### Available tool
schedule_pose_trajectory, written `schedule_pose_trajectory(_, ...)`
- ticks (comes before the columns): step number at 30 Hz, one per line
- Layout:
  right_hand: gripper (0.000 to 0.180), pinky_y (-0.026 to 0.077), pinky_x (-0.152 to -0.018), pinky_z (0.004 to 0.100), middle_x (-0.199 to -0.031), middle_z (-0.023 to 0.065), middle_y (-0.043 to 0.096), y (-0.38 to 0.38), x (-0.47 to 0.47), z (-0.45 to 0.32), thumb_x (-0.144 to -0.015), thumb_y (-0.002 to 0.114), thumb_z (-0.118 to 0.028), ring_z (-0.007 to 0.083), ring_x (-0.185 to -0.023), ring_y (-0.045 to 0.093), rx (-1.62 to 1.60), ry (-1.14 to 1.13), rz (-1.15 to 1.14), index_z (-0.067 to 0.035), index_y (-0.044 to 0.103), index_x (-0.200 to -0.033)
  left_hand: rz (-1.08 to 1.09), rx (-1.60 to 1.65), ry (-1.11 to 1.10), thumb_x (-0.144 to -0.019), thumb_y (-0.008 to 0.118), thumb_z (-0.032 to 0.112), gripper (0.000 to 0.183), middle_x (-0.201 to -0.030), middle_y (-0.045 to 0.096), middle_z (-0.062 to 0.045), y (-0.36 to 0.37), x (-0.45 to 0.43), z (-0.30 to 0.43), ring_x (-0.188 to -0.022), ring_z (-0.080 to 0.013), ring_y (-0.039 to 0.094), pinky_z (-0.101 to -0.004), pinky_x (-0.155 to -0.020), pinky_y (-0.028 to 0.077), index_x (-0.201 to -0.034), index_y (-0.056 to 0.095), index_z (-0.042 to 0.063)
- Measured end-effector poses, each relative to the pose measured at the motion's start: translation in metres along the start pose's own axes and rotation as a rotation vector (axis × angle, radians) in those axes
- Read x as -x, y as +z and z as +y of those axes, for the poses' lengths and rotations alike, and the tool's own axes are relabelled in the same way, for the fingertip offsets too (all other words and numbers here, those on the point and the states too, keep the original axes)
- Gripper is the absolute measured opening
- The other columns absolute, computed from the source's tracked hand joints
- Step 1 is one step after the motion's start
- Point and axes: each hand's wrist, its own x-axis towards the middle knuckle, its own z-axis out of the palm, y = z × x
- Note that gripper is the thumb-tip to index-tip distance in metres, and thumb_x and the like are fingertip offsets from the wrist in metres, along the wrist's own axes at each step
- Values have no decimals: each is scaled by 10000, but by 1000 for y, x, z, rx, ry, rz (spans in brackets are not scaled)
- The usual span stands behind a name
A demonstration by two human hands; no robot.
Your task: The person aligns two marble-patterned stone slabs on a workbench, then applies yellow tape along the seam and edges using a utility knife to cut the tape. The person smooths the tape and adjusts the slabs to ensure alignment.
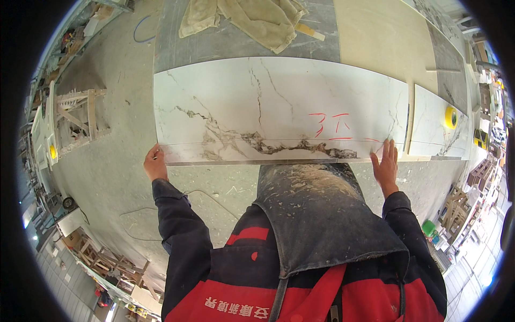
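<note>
A long white marble-patterned slab [225, 104] with dark veins and red handwritten marks lies in front of me on a workbench. A narrow strip [225, 152] of the same pattern runs along its near side, parted from it by a thin line. At the strip's left end, my left hand [155, 163] has its fingers curled around the corner. My right hand [386, 167] rests flat near the right end, fingertips on the surface by the line and thumb spread. A dusty dark apron [322, 217] hangs over my front, close to the slab's near edge.
Beige work trousers or cloth [249, 20] lie at the bench's far side. A second marble-patterned slab [426, 120] on the right carries a yellow tape roll [451, 118]. Wooden frames [90, 116] stand at left on the concrete floor, where a cable [136, 237] lies. A green container [429, 228] is at lower right.
</note>
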Motion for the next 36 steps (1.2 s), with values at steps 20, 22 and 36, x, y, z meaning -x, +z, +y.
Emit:
schedule_pose_trajectory(20,853,288,-1197,593,-1707,177,184,-13,3,-18,-1008,527,-607,447,-1550,191,1,124,-112,-107,244,-1638,-152,154,-9,-978,652,107,417,-1168,698,-123,-4,-48,-43,-950,-192,681,-323,-814,568,-1382,624,9)
schedule_pose_trajectory(22,846,274,-1201,601,-1716,166,153,-16,2,-19,-1018,500,-619,436,-1562,163,3,128,-129,-126,220,-1647,-111,36,38,-985,647,116,431,-1249,684,-151,-7,-55,-50,-1078,-226,665,-324,-909,539,-1400,613,5)
schedule_pose_trajectory(36,345,560,-872,464,-1100,165,709,-9,0,103,-926,631,-233,353,-1000,699,-456,405,195,-93,714,-1231,138,-378,208,-928,606,147,527,-1319,670,-191,1,-6,38,-1131,-282,670,-363,-994,506,-1419,571,-41)
